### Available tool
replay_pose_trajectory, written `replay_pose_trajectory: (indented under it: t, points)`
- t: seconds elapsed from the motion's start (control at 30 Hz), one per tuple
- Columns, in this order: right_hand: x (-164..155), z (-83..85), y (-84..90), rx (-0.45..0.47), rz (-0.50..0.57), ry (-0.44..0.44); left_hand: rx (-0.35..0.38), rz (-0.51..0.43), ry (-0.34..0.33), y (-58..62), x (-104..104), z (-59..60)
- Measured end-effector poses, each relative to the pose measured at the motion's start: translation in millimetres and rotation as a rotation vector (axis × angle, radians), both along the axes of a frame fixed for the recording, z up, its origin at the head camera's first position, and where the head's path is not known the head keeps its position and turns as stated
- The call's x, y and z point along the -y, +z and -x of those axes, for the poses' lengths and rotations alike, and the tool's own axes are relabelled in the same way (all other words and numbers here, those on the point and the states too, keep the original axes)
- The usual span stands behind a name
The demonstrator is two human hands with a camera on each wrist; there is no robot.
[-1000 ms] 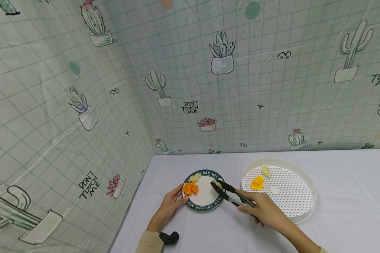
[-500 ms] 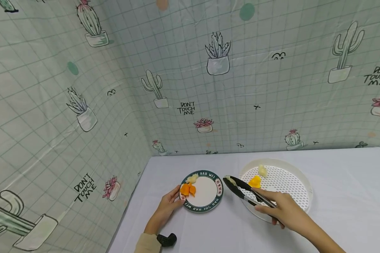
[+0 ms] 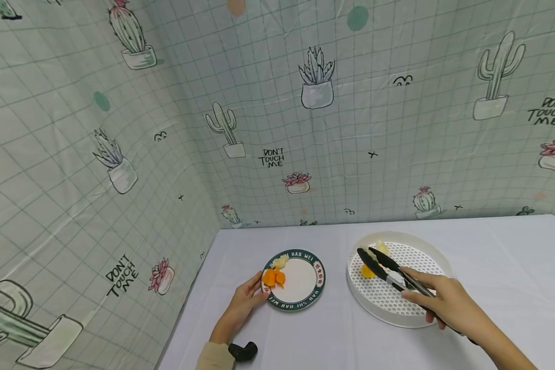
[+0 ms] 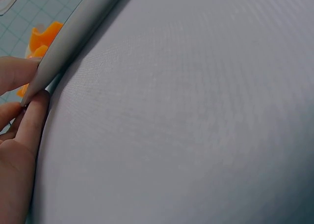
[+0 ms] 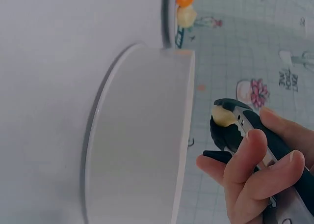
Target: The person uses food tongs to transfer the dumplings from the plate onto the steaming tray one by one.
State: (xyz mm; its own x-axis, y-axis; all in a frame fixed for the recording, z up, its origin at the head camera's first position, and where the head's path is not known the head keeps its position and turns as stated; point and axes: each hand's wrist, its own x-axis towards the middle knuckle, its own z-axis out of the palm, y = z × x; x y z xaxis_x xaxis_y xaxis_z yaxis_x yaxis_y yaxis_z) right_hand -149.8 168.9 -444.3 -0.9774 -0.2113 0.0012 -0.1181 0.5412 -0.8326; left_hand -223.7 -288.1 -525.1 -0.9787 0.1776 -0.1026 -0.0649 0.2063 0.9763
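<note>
Black tongs (image 3: 385,267) have swung from plate (image 3: 300,300) to white tray (image 3: 400,318) — right hand (image 3: 448,308) gripping them, a pale piece (image 5: 222,117) pinched between the tips; left hand (image 3: 241,307) keeps its fingertips on the plate's rim — transfer nearly done.

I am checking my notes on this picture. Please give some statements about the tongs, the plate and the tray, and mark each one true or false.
1. The right hand holds black tongs. True.
2. The tips of the tongs are over the green-rimmed plate. False: they are over the white perforated tray.
3. The left hand touches the rim of the plate. True.
4. The plate holds no food. False: orange pieces and a pale piece lie at its left edge.
5. The tray stands to the right of the plate. True.
</note>
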Motion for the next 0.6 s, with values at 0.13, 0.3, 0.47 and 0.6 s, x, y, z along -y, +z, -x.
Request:
replay_pose_trajectory:
  t: [0.13,0.3,0.47,0.6]
  points:
    - [-10.2,-0.2,-3.2,0.008,-0.038,-0.027,0.002,-0.002,0.0,0.8,0.6,-1.7]
    - [-19.1,-1.3,-6.4,0.026,-0.078,-0.061,0.005,0.015,-0.002,1.6,2.4,-3.7]
    - [-25.4,-2.9,-9.4,0.015,-0.135,-0.088,0.002,0.01,-0.014,2.5,4.3,-4.5]
    - [-27.9,-4.7,-12.7,-0.015,-0.191,-0.117,0.0,0.002,-0.021,2.0,5.9,-4.2]
